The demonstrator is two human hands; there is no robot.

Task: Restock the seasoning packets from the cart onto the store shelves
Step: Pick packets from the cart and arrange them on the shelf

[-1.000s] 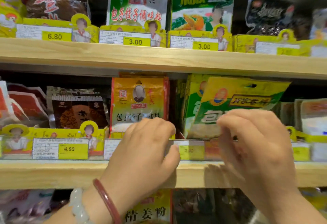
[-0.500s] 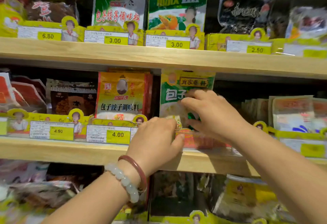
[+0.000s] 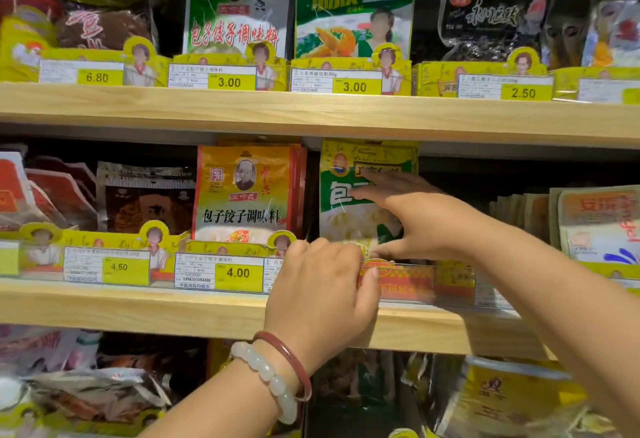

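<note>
**Green-and-yellow packet upright on the middle shelf, both your hands at it**

Green and yellow, the seasoning packet [image 3: 349, 202] stands upright on the middle shelf [image 3: 138, 309], its top edge reaching up to the underside of the shelf above. It sits just beside a stack of orange packets [image 3: 242, 192] on its left, with a dark gap between the two.

Your right hand [image 3: 419, 223] lies against the front of the green packet with the fingers spread and nearly straight; the upper fingers cover the printed lettering while the thumb points left along the packet's lower edge. It presses rather than grips.

Your left hand [image 3: 322, 295] is lower, at the front edge of the same shelf. Its fingers curl over the clear label strip [image 3: 415, 282] just below the packet, with the thumb lying against the red-and-yellow tag behind the plastic. Whether those fingers also reach the packet's bottom edge, you cannot tell from here. A red bangle [image 3: 291, 361] and a pale bead bracelet [image 3: 266, 378] sit on that wrist.

The two hands are close together but not touching, one above the other.

Further left on the strip are yellow price tags [image 3: 239, 273] reading 4.00 and 4.50. The top shelf [image 3: 311, 115] carries more packets behind tags marked 6.80, 3.00, 3.00 and 2.50.
</note>
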